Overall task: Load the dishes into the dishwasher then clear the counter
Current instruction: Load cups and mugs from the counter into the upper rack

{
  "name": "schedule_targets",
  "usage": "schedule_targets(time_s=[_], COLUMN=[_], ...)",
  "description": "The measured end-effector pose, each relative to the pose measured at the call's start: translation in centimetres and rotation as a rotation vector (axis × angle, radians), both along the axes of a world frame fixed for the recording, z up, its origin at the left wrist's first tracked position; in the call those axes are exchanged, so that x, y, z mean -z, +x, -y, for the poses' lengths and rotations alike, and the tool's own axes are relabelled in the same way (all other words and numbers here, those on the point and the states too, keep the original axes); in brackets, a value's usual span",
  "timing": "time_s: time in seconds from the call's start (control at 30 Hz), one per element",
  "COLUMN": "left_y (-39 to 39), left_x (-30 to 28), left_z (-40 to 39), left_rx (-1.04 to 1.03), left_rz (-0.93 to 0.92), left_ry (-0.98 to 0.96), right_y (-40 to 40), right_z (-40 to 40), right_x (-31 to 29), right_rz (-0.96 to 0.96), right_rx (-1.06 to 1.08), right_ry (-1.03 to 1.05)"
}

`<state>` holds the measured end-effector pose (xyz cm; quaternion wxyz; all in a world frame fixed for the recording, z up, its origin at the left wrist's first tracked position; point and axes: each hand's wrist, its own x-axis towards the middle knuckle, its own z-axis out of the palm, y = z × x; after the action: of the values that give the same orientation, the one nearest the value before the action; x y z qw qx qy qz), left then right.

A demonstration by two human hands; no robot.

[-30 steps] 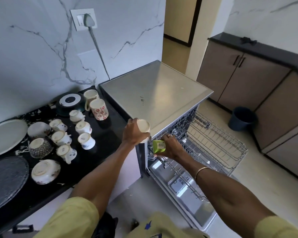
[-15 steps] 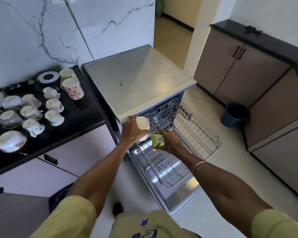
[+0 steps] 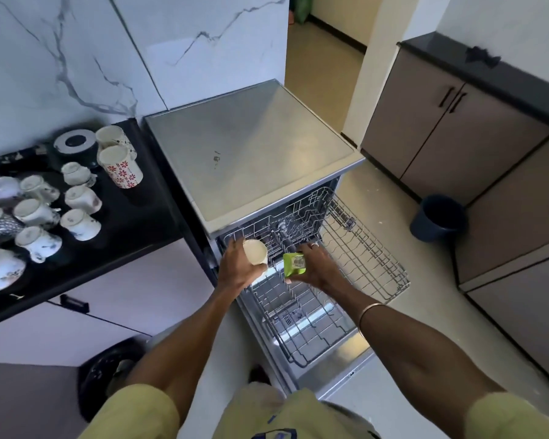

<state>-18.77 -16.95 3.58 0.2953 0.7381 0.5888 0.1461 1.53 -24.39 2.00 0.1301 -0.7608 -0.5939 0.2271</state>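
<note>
Marble-walled kitchen; left hand [image 3: 238,267] grips cream cup [image 3: 255,252], right hand [image 3: 317,267] green cup [image 3: 293,264], label unreadable.

Dishwasher [image 3: 251,160] standing right of the worktop [image 3: 146,223], its rack [image 3: 346,264] sticking out in front.

Cups [image 3: 80,224] and mugs [image 3: 121,166] are sitting on the worktop, against the wall. Both hands are hovering over the rack's near-left corner: the left hand [image 3: 238,267] is holding a cup [image 3: 255,252], the right hand [image 3: 314,264] a small packet [image 3: 294,264] just beside it. A bucket [image 3: 438,218] is standing on the floor, right of the rack.
</note>
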Motion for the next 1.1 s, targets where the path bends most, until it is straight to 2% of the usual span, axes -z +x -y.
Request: schedule_targets(time_s=[0.27, 0.53, 0.83, 1.03, 1.1], left_y=[0.4, 2.7, 5.1, 4.7, 4.7], left_x=[3.4, 7.4, 15.9, 20.2, 21.2], left_z=[-2.6, -4.6, -8.8, -11.6, -12.3], left_rx=[-0.072, -0.090, -0.140, -0.123, -0.081], left_rz=[0.011, -0.026, -0.035, -0.103, -0.178], left_ry=[-0.089, -0.117, -0.124, -0.090, -0.059], right_y=[1.9, 3.9, 5.0, 4.5, 4.0], right_z=[-4.9, -10.6, -18.2, -22.2, -23.2], right_x=[2.6, 6.6, 16.5, 22.5, 24.2], right_rz=[0.063, 0.027, -0.032, -0.027, -0.032], right_rx=[-0.100, -0.212, -0.276, -0.305, -0.306], right_ry=[-0.064, -0.128, -0.150, -0.103, -0.080])
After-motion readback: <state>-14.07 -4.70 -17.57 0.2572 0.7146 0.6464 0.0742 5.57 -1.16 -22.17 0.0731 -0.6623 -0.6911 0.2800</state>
